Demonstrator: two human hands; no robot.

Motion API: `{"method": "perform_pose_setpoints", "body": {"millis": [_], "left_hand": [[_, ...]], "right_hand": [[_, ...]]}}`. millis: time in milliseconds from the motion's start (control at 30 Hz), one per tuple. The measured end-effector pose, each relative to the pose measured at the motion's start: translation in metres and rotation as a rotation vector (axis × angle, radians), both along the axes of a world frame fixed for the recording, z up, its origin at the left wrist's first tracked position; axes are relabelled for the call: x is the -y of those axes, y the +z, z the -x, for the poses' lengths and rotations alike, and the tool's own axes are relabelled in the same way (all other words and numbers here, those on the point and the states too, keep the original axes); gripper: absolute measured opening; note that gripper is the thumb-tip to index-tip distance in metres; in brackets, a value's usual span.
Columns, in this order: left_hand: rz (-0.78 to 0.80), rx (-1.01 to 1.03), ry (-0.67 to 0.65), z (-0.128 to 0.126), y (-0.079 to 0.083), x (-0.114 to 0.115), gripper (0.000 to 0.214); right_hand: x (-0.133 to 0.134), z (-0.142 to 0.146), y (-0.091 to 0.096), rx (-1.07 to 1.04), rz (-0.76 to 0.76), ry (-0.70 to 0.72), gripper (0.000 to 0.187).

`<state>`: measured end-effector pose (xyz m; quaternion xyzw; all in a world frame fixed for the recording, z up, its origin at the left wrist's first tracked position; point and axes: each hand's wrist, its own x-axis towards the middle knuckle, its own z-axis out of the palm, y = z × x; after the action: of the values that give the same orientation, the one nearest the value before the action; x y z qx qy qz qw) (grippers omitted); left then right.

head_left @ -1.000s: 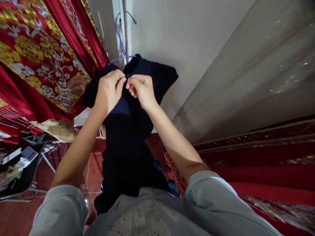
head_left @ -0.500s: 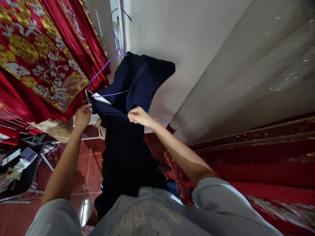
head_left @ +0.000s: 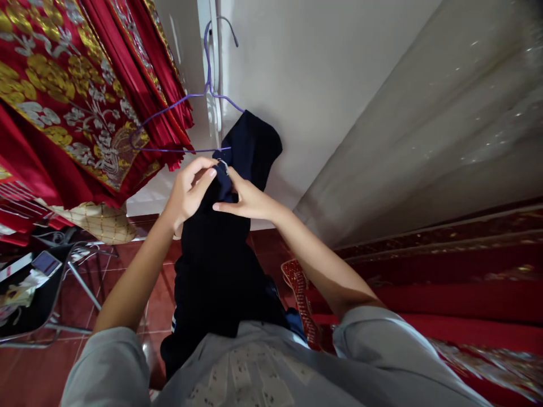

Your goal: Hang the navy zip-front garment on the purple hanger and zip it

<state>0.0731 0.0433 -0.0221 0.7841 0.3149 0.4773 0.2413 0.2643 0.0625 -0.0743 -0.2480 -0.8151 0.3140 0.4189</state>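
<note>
A dark navy garment [head_left: 220,254] hangs from the right end of a purple wire hanger [head_left: 186,121], whose hook sits up by the white door frame. The hanger's left arm is bare. My left hand [head_left: 189,189] and my right hand [head_left: 246,195] meet at the garment's top, fingers pinched on the cloth around a small metal fastener. The garment's lower part drapes down to my lap.
Red curtains with gold and silver embroidery [head_left: 63,96] hang at the left. A dark tray on a metal stand [head_left: 29,294] holds a phone and papers at lower left. A red patterned carpet [head_left: 424,294] lies at right, red floor tiles below, white wall behind.
The garment's left shoulder has slid off the hanger, leaving that arm bare. My hands dropped and spread apart, then came back together at the garment's top.
</note>
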Motion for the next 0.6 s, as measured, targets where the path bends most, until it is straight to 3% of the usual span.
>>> {"method": "perform_pose_setpoints", "body": {"millis": [133,267,467,600], "left_hand": [[-0.045,0.034,-0.013,-0.02,-0.002,0.0,0.03],[0.033,-0.003,-0.031,-0.02,-0.024,-0.014,0.033],[0.223,-0.256,-0.153,-0.002,-0.058,-0.026,0.02],[0.279,-0.154,-0.231,0.0,-0.057,-0.017,0.015]], "right_hand": [[0.002,-0.002,-0.003,-0.169,0.078,-0.074,0.043],[0.01,-0.007,0.007,-0.237,0.177,-0.116,0.014],[0.04,-0.016,0.036,-0.055,0.271,0.139,0.019],[0.053,-0.018,0.045,-0.022,0.207,0.113,0.018]]}}
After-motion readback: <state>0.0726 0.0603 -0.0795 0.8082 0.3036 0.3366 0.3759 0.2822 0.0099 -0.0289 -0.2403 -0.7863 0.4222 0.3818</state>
